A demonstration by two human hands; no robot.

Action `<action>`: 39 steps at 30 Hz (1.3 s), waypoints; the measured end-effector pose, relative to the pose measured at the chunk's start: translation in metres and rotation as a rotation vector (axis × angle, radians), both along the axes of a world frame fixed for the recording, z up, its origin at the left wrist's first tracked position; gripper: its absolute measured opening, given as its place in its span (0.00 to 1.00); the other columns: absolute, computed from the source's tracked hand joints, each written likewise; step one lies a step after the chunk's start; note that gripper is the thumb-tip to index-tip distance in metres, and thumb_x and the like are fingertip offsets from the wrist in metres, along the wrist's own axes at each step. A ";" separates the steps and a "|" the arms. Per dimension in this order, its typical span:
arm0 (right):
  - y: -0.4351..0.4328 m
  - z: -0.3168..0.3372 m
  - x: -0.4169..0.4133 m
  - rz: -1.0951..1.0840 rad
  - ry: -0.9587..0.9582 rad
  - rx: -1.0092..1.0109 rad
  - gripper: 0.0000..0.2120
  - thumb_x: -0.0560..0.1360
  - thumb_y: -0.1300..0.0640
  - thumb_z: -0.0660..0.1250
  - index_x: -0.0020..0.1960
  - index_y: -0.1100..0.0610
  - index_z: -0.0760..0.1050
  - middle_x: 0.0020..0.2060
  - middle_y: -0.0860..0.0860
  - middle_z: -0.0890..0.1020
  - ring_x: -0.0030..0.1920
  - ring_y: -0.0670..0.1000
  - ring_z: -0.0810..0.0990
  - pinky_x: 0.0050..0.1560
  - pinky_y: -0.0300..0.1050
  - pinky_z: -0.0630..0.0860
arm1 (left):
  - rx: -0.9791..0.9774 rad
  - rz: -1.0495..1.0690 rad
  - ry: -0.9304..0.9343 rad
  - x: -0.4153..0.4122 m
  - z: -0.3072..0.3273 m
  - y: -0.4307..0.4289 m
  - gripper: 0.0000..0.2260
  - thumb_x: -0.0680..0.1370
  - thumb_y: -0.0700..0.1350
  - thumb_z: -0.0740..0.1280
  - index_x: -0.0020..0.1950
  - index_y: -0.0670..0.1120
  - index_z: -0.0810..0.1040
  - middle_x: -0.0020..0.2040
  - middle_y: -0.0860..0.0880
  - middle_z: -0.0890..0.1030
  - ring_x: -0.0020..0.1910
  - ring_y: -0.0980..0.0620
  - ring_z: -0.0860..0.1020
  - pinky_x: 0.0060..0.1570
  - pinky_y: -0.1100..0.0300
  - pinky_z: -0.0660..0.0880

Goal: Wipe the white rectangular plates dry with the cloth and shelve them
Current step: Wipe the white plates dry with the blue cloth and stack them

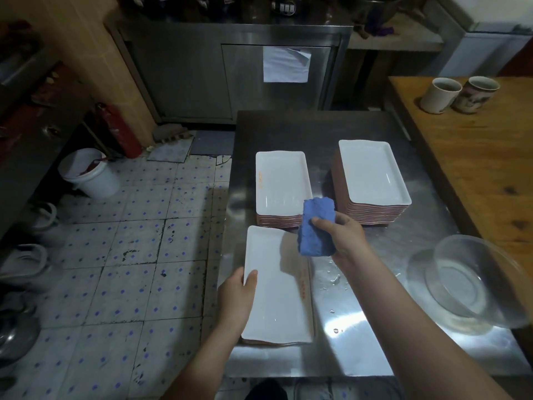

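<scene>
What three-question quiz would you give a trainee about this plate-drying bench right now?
1. True or false: the right hand holds the blue cloth.
2. Compare the left stack and the right stack at the far side of the table. Which is taller? A left, B right, C equal.
3. Fill in: the left hand grips the near plate by its ___ edge.
Key: 1 true; 2 B; 3 left.
</scene>
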State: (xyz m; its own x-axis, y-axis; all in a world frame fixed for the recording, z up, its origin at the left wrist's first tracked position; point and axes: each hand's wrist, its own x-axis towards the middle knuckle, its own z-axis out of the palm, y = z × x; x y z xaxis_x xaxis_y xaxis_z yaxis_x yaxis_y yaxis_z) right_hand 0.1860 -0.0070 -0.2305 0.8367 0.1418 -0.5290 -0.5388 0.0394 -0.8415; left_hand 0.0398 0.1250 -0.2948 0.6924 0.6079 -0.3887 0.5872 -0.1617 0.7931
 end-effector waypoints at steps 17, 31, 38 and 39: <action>0.016 -0.015 0.004 0.038 0.024 0.052 0.16 0.71 0.67 0.71 0.58 0.65 0.75 0.54 0.64 0.80 0.54 0.64 0.80 0.56 0.60 0.77 | 0.351 -0.099 0.202 0.016 -0.020 0.015 0.13 0.74 0.48 0.67 0.56 0.43 0.75 0.56 0.45 0.74 0.55 0.46 0.74 0.49 0.59 0.70; 0.041 -0.009 0.051 -0.015 -0.003 0.093 0.10 0.73 0.65 0.70 0.54 0.63 0.77 0.47 0.59 0.83 0.44 0.56 0.82 0.45 0.49 0.78 | 0.210 0.006 0.068 0.193 0.015 0.077 0.23 0.76 0.53 0.66 0.65 0.40 0.70 0.64 0.41 0.71 0.61 0.42 0.73 0.55 0.53 0.71; 0.041 -0.010 0.071 -0.004 0.012 0.048 0.13 0.72 0.64 0.70 0.56 0.64 0.77 0.53 0.62 0.82 0.52 0.62 0.81 0.56 0.58 0.78 | 0.144 -0.040 0.083 0.210 -0.014 0.085 0.16 0.75 0.49 0.69 0.55 0.40 0.72 0.57 0.42 0.77 0.52 0.43 0.77 0.43 0.58 0.70; 0.039 -0.011 0.072 -0.003 0.016 0.045 0.13 0.72 0.64 0.70 0.56 0.64 0.77 0.52 0.62 0.82 0.50 0.61 0.82 0.52 0.56 0.79 | 0.174 -0.033 0.063 0.210 -0.015 0.085 0.12 0.75 0.48 0.69 0.51 0.42 0.72 0.56 0.42 0.78 0.50 0.43 0.77 0.41 0.59 0.68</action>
State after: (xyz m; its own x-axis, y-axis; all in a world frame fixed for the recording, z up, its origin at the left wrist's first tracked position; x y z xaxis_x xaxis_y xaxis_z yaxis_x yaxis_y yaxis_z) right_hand 0.2581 0.0321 -0.2412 0.8287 0.1634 -0.5354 -0.5519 0.0789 -0.8302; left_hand 0.2500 0.2099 -0.3096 0.6904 0.6474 -0.3228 0.6269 -0.3128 0.7135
